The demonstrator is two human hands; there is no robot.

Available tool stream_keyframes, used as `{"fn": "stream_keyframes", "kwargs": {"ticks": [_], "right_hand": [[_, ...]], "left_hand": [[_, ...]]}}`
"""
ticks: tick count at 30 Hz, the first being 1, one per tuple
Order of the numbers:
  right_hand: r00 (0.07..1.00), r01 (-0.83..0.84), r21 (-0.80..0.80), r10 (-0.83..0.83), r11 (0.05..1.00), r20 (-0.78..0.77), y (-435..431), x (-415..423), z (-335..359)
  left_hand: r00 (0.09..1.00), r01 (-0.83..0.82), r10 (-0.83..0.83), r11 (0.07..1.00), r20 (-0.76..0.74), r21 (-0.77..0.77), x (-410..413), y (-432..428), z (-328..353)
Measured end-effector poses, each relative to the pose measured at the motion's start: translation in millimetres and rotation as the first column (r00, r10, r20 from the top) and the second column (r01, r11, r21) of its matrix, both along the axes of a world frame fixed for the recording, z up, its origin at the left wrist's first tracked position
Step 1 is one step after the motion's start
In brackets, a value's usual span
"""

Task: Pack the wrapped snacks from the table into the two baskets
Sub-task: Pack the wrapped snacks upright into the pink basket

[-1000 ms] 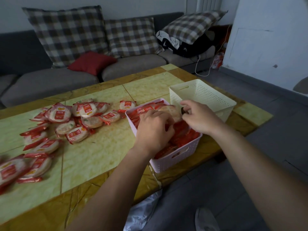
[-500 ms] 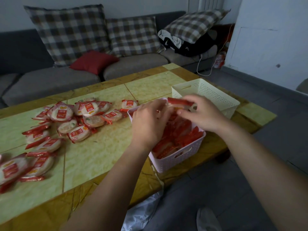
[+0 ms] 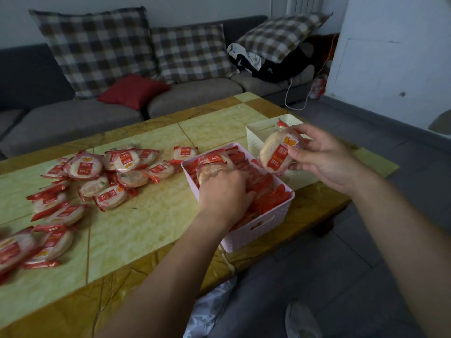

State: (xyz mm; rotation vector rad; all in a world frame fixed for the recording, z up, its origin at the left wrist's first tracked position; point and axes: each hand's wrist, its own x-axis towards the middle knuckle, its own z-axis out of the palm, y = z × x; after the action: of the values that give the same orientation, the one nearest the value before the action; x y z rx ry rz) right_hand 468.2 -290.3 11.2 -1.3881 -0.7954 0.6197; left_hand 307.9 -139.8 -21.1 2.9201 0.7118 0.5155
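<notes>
The pink basket (image 3: pixel 262 231) is packed with wrapped rice crackers (image 3: pixel 267 189) — the left hand (image 3: pixel 225 196) grips one there; the right hand (image 3: pixel 324 157) pinches another cracker (image 3: pixel 277 154) near the white basket (image 3: pixel 253 140).

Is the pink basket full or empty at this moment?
Nearly full. Red wrapped snacks stand packed in rows up to the rim of the pink basket; the left hand holds one more on top.
</notes>
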Motion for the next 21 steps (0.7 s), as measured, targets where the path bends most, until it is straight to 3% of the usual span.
{"fn": "stream_keyframes", "kwargs": {"ticks": [4,8,10,12,17,21], "right_hand": [[1.000,-0.007,-0.063,0.008,0.998,0.016,4,-3,-7],[0.990,0.079,0.035,-0.075,0.996,-0.121,7,-5,-5],[0.990,0.049,0.038,-0.044,0.998,-0.132,10,-9,-2],[0.996,-0.060,-0.035,0.057,0.998,-0.062,12,-14,-1],[0.959,-0.223,-0.248,0.257,0.943,0.116,24,-30,-1],[0.896,-0.244,-0.375,0.355,0.894,0.266,31,-35,-5]], "left_hand": [[0.998,-0.050,0.053,0.996,0.041,-0.068,0,-1,-1],[0.983,0.113,-0.074,0.965,0.169,-0.237,-8,16,12],[0.971,0.122,-0.070,0.968,0.228,-0.220,-18,37,19],[0.978,0.128,-0.096,0.977,0.184,-0.170,-29,54,16],[0.960,0.231,-0.263,0.940,-0.100,-0.249,-42,57,3],[0.953,0.268,-0.293,0.933,-0.074,-0.240,-47,54,-9]]}}
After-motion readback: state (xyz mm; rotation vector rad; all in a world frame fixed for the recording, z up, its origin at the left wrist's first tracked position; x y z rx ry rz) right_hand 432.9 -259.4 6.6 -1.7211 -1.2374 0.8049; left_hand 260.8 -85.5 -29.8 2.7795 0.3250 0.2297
